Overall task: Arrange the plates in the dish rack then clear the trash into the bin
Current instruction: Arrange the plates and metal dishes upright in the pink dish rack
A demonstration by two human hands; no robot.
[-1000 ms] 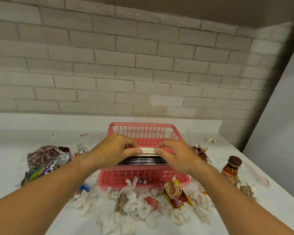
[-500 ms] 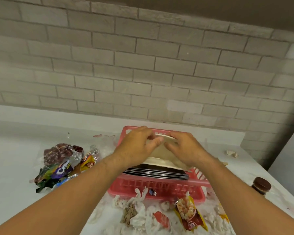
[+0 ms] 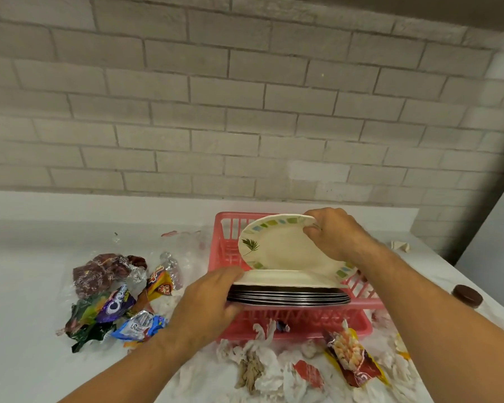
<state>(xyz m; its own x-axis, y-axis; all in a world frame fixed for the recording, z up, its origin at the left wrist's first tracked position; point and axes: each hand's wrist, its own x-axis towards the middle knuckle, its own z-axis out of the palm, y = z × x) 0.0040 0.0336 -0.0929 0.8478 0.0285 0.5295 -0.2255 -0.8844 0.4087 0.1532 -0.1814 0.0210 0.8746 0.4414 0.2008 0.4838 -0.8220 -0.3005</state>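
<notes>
A pink plastic dish rack [image 3: 358, 318] sits on the white counter. A stack of plates [image 3: 288, 293] lies flat across it, dark metal ones under a white one. My right hand [image 3: 335, 232] grips the top edge of a white plate with a leaf print [image 3: 277, 245] and tilts it up on edge toward the rack's back. My left hand [image 3: 213, 301] clasps the left rim of the stack. Crumpled tissues [image 3: 259, 365] and a red-yellow snack wrapper [image 3: 352, 356] lie in front of the rack.
A heap of snack wrappers and foil [image 3: 114, 298] lies left of the rack. A brown-lidded jar [image 3: 467, 295] stands at the right edge. A paper scrap [image 3: 400, 245] lies at the back right. A brick wall backs the counter.
My right hand has lifted the leaf-print plate off the stack and tipped it upright. My left hand dropped to the stack's left rim. The view shifted left.
</notes>
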